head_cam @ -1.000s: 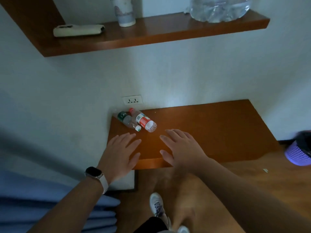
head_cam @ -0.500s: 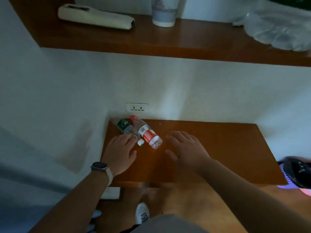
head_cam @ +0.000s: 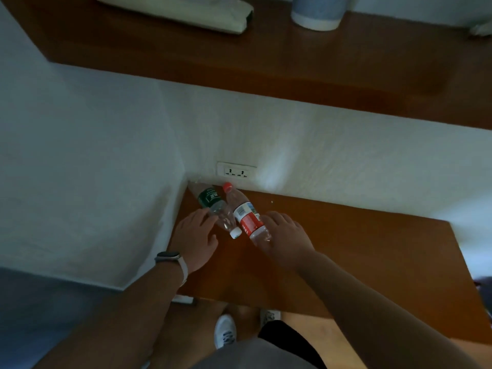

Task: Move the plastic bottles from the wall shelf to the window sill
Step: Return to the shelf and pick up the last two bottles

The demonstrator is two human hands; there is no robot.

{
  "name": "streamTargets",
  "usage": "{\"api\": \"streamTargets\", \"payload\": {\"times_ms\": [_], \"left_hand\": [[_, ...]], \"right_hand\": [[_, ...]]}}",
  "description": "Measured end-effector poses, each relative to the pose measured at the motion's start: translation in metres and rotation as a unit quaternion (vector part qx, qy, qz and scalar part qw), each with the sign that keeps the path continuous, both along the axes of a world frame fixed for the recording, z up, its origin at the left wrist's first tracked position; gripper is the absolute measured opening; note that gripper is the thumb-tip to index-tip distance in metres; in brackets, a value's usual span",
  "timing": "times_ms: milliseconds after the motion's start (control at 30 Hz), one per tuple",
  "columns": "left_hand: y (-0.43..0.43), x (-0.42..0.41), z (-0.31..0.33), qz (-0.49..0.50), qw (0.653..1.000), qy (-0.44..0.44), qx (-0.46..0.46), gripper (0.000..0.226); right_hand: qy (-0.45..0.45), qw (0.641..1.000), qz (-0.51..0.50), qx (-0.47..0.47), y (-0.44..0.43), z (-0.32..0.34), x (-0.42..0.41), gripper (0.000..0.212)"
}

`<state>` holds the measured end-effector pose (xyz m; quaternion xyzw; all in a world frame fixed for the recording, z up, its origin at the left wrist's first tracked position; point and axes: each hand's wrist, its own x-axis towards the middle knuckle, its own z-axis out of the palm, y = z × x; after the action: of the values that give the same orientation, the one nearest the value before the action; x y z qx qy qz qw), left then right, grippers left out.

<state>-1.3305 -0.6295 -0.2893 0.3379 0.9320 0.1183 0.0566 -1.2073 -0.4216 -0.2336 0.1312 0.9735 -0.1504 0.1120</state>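
Two clear plastic bottles lie side by side in the far left corner of the lower wooden shelf. The green-labelled bottle has a white cap pointing toward me. The red-labelled bottle has its red cap toward the wall. My left hand, with a watch on the wrist, has its fingertips against the green-labelled bottle's clear neck, fingers spread. My right hand rests against the base end of the red-labelled bottle, fingers extended, not wrapped around it.
An upper wooden shelf juts out overhead, carrying a pale flat case and a cup. A wall socket sits just behind the bottles. White walls close the corner on the left. My shoes stand on wooden floor.
Both hands have moved forward to the bottles, from hovering over the shelf's front to touching them. The bottles lie where they were. The camera has moved closer.
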Motion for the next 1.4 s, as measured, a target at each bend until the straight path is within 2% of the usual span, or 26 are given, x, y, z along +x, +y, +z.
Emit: {"api": "streamTargets", "payload": {"times_ms": [133,333,567,767,867,967,1167,1400], "left_hand": [[0.015,-0.013,-0.006,0.007,0.999,-0.018,-0.033,0.056],[0.04,-0.059,-0.005,-0.028,0.995,0.004,-0.097,0.059],[0.035,-0.089,-0.027,-0.083,0.983,-0.02,-0.163,0.072],[0.037,-0.097,-0.04,-0.13,0.977,0.04,-0.165,0.08],[0.034,-0.103,-0.046,-0.146,0.975,0.065,-0.157,0.074],[0.029,-0.106,-0.05,-0.153,0.977,0.056,-0.135,0.067],[0.027,-0.094,-0.057,-0.205,0.973,0.069,-0.081,0.058],[0.028,-0.084,-0.048,-0.178,0.973,0.007,-0.149,0.058]], "right_hand": [[-0.029,0.997,-0.032,-0.057,0.01,-0.022,-0.016,0.067],[-0.048,0.981,-0.115,-0.151,0.022,-0.044,-0.054,0.077],[-0.059,0.98,-0.088,-0.169,0.019,-0.071,-0.07,0.08],[-0.072,0.972,-0.125,-0.186,0.02,-0.085,-0.079,0.077],[-0.09,0.951,-0.166,-0.247,0.018,-0.089,-0.084,0.074],[-0.099,0.93,-0.189,-0.3,0.018,-0.091,-0.086,0.067],[-0.104,0.913,-0.221,-0.327,0.026,-0.091,-0.067,0.068],[-0.068,0.892,-0.277,-0.351,0.038,-0.065,-0.035,0.065]]}}
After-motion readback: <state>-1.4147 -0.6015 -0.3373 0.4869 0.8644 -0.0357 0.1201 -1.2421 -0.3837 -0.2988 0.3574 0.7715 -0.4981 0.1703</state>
